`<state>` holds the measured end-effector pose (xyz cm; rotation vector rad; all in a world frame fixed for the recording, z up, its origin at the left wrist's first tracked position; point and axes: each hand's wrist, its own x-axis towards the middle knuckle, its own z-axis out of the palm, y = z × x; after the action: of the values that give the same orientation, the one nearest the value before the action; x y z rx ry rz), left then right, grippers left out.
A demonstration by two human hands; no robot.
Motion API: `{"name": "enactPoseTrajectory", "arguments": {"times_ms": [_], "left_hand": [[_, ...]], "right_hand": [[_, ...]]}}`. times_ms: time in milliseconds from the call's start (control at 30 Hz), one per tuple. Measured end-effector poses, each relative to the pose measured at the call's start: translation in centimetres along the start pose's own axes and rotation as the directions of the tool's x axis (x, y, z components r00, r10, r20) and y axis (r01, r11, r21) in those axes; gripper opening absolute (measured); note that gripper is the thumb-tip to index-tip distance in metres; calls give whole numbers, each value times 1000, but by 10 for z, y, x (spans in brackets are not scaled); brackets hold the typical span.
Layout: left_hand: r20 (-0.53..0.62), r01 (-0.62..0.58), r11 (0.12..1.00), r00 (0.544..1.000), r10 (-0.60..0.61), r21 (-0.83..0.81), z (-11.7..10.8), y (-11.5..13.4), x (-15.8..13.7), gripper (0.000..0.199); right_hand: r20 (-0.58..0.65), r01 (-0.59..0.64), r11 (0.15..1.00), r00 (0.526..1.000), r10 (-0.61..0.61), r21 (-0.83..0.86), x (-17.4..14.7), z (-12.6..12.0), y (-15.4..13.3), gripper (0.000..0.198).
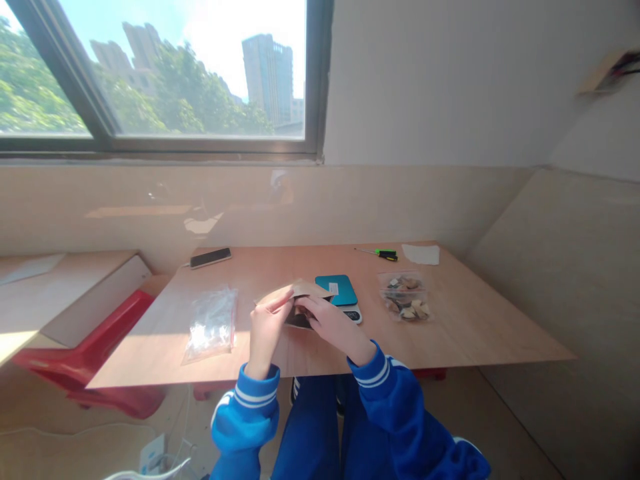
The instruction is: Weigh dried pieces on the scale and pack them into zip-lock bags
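Over the middle of the table I hold a brown paper bag with a dark opening facing me. The fingers of my left hand are closed on its rim at the left. My right hand is bent at the right side of the opening, its fingers closed and partly hidden by the bag. Just behind the right hand is a digital scale with a teal top, a white label and a dark display, partly covered by the bag and hand. What lies inside the bag cannot be seen.
Clear plastic bags lie left on the table. To the right are zip bags of brownish pieces. Along the back are a phone, a green-and-black screwdriver and white paper. A red stool stands at left.
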<state>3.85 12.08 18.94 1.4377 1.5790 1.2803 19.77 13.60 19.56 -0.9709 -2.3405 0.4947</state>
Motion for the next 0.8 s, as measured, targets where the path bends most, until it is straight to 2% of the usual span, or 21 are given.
{"name": "enactPoseTrajectory", "arguments": {"times_ms": [233, 367, 467, 533, 600, 667, 733, 800], "left_hand": [[109, 24, 996, 994, -14, -91, -8, -1, 8, 37], [144, 54, 983, 989, -28, -177, -14, -8, 16, 42], [123, 61, 985, 992, -41, -162, -18, -13, 20, 41], [107, 56, 988, 993, -41, -143, -19, -14, 20, 40], [92, 45, 990, 995, -33, -131, -19, -15, 20, 39], [79, 30, 992, 997, -20, -121, -18, -15, 20, 37], [66, 21, 993, 998, -13, -117, -17, -15, 19, 37], [59, 25, 993, 998, -18, -116, -16, -15, 18, 37]], "right_hand": [[-32, 76, 991, 997, -73, 110, -5, -6, 6, 45], [-113, 131, 972, 987, -110, 195, -11, -5, 9, 43], [-200, 131, 947, 977, -73, 294, -15, -3, 8, 36], [-264, 103, 913, 964, 6, 395, -17, -2, 9, 33], [-370, 86, 861, 921, 124, 502, -17, -1, 15, 38], [-502, 95, 820, 828, 250, 565, -16, 0, 32, 46], [-603, 68, 826, 718, 349, 560, -13, 3, 59, 48], [-637, -58, 868, 656, 406, 493, -10, 10, 93, 46]]}}
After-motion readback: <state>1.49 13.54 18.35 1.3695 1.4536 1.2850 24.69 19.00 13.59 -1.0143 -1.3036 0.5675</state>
